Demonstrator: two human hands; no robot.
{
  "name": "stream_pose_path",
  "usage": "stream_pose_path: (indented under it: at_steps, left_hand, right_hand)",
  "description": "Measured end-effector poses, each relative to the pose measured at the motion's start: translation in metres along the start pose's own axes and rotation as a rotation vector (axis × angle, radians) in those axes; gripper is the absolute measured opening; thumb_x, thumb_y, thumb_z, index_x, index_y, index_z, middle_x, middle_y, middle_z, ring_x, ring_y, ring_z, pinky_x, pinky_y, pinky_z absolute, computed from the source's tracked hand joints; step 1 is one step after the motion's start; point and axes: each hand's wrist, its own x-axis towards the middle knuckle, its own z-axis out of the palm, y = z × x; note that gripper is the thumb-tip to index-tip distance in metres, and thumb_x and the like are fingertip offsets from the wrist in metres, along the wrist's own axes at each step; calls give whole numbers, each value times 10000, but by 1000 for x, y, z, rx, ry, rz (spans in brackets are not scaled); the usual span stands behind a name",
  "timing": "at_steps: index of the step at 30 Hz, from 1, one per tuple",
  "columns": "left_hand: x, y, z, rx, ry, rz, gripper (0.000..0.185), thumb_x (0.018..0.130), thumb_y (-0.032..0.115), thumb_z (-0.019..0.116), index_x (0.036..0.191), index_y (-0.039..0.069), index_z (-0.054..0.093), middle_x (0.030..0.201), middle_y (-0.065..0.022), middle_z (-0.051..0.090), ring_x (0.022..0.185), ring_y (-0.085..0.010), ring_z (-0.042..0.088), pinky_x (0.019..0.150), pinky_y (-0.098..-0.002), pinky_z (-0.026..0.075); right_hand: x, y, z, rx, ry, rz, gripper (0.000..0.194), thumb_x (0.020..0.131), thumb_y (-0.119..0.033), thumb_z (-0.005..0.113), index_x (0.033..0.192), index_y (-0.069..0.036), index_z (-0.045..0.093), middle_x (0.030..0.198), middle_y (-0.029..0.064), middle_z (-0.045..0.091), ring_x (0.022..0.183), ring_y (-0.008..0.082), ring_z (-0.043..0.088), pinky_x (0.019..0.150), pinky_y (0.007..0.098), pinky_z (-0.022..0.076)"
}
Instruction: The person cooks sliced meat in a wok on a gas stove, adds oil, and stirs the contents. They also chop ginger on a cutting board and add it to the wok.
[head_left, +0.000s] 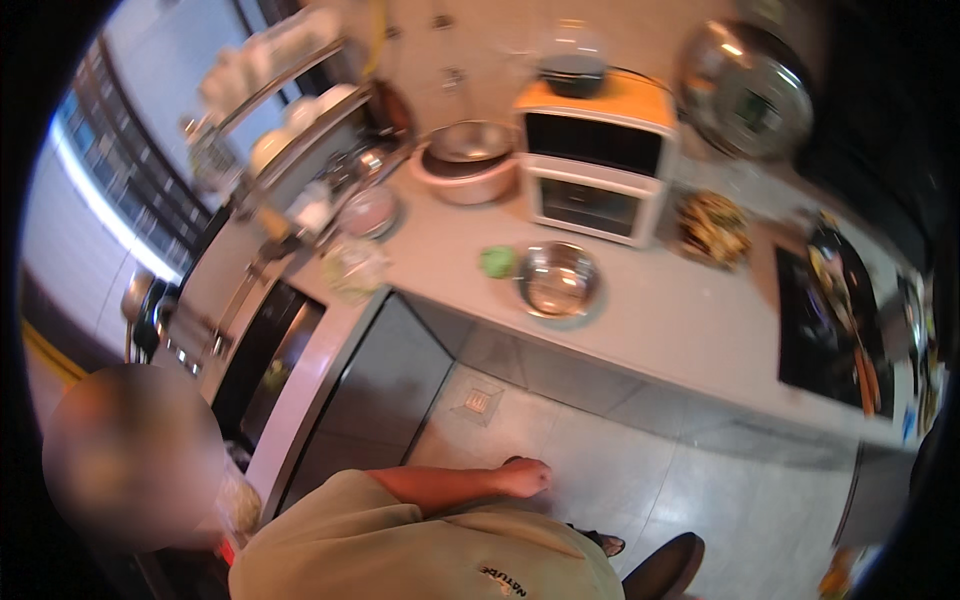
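Note:
My left hand (527, 478) hangs low in front of my shirt (420, 555), above the tiled floor. Its fingers look curled in, and nothing shows in it. My right hand is out of view. At the lower right, a dark rounded object (666, 568) with a brownish rim juts out beside my shirt; blur hides what it is. A foot in a black sandal (604, 541) shows near it. Before me on the counter (675, 330) stands a shiny steel bowl (559, 279), with a small green item (497, 262) close to its left side.
A white oven with an orange top (596, 180) stands against the wall. Left of it are a pink basin (466, 184), a dish rack (311, 135) and a dark sink (270, 360). Food (712, 229) and a black cooktop (817, 330) are at right. A blurred round patch covers the lower left.

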Motion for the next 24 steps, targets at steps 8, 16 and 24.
stream_pose_path:
  at_steps: [8, 16, 24]
  left_hand:
    - [-35, -143, 8, -318, 487, -118, 257, 949, 296, 625, 981, 111, 800, 1040, -98, 778, 950, -294, 726, 864, -426, 572]
    - [-110, -149, -43, -1400, 1011, -293, 665, 1063, 677, 457, 1366, 116, 649, 1346, -51, 666, 1226, -180, 616, 1030, -385, 493]
    - [-281, -158, -168, -1648, 1557, 255, 916, 1014, 762, 461, 1564, 30, 473, 1558, -112, 551, 1400, -268, 534, 1184, -454, 417]
  right_hand:
    - [-36, -276, 48, -29, -594, -582, 264, 1061, -208, 589, 989, 25, 691, 802, 54, 623, 826, 159, 574, 747, 353, 493]
    - [-109, -533, 28, 57, -1203, -574, 229, 1047, -191, 688, 1187, -15, 726, 888, 12, 659, 844, 129, 595, 791, 305, 509]
    - [-151, -682, 133, 530, -1342, -635, 210, 983, -112, 688, 1017, 94, 702, 618, -7, 497, 503, 94, 412, 597, 298, 486]
